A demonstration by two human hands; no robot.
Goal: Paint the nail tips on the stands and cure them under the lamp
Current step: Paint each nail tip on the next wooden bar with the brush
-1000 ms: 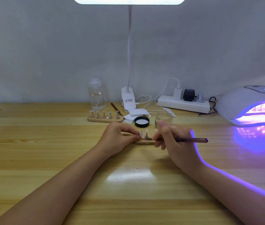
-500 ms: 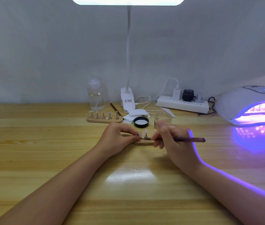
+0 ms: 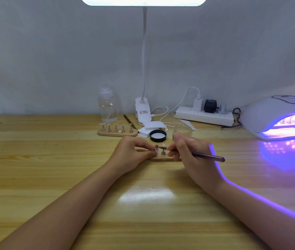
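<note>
Glowing violet at the table's (image 3: 34,177) right edge, the curing lamp (image 3: 276,118) holds one stand. Nearer, the left hand (image 3: 132,156) pinches a nail tip on the wooden stand (image 3: 163,157); the right hand (image 3: 193,156) grips a brush (image 3: 208,156).

Nail-art desk: curing lamp (image 3: 278,118), tip stands (image 3: 117,131), brush (image 3: 208,156).

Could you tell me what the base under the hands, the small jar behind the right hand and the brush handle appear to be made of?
The base looks like pale wood with a smooth finish: same tone as the table. The small jar seems clear glass or plastic, being see-through. The brush handle looks dark and glossy, perhaps lacquered wood or plastic; I cannot tell which.
</note>
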